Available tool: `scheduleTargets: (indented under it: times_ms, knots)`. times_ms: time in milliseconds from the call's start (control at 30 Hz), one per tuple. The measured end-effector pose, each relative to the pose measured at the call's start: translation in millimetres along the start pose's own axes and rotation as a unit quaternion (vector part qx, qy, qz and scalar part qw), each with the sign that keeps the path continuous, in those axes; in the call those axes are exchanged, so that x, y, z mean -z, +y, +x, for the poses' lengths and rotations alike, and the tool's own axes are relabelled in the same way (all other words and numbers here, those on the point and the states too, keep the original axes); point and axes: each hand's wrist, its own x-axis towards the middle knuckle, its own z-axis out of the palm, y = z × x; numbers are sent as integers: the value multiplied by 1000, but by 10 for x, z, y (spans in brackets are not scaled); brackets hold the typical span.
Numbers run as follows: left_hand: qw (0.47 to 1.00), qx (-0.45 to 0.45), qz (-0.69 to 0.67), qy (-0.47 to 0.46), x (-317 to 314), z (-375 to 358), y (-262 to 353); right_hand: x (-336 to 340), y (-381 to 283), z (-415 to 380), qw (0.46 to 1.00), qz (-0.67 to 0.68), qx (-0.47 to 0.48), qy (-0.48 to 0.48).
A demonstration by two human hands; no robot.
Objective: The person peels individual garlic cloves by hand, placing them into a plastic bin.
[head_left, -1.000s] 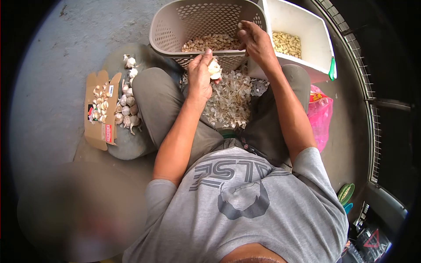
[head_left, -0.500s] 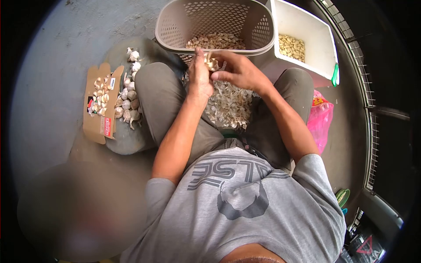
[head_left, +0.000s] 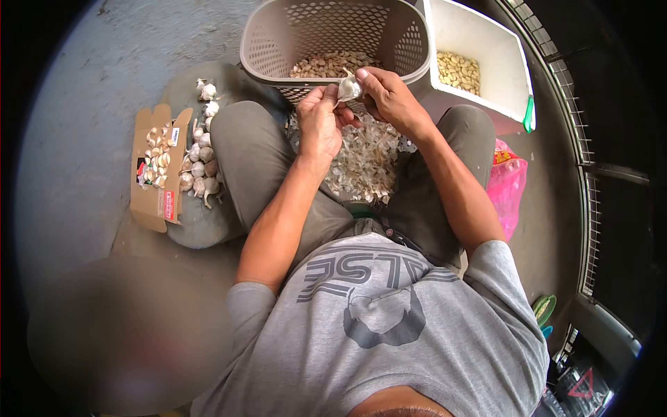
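A white garlic bulb (head_left: 349, 89) with a short stem is pinched between the fingertips of both my hands, in front of the near rim of the basket. My left hand (head_left: 321, 121) grips it from the left, thumb and fingers closed. From the right, my right hand (head_left: 390, 101) holds it with the thumb on top and fingers curled beneath. Below the hands, between my knees, lies a heap of papery garlic skins (head_left: 365, 160).
The grey-brown basket (head_left: 260, 73) holds loose cloves; a white box (head_left: 486, 52) beside it holds peeled-looking ones. On the left, whole garlic bulbs (head_left: 201, 163) lie beside a cardboard piece (head_left: 142, 201) bearing cloves. A pink bag (head_left: 506, 191) lies right of my knee.
My right hand has drawn back from over my left palm. The bulb now shows plainly between the fingertips, and my left hand has turned so its fingers curl inward.
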Motion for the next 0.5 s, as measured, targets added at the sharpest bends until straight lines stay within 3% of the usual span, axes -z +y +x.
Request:
scheduleTargets:
  times_ms: [67, 167, 200, 300, 333, 433, 500]
  knots:
    - [999, 5, 43, 5, 57, 15, -15, 35, -41, -22, 999, 33, -33, -16]
    - [999, 10, 29, 23, -20, -36, 61, 58, 135, 94, 996, -67, 28, 51]
    - [999, 38, 16, 14, -45, -47, 111, 33, 158, 112, 983, -129, 98, 82]
    - [998, -18, 59, -8, -104, -25, -6, 10, 220, 85, 982, -156, 84, 64]
    - [998, -31, 55, 3, -100, -26, -25, -33, 239, 77, 975, -161, 128, 79]
    - [993, -60, 103, -5, -58, -55, -32, 4, 136, 45, 999, 11, -28, 43]
    - [970, -54, 231, -43, -92, -149, -24, 33, 96, 46, 996, 70, -15, 56]
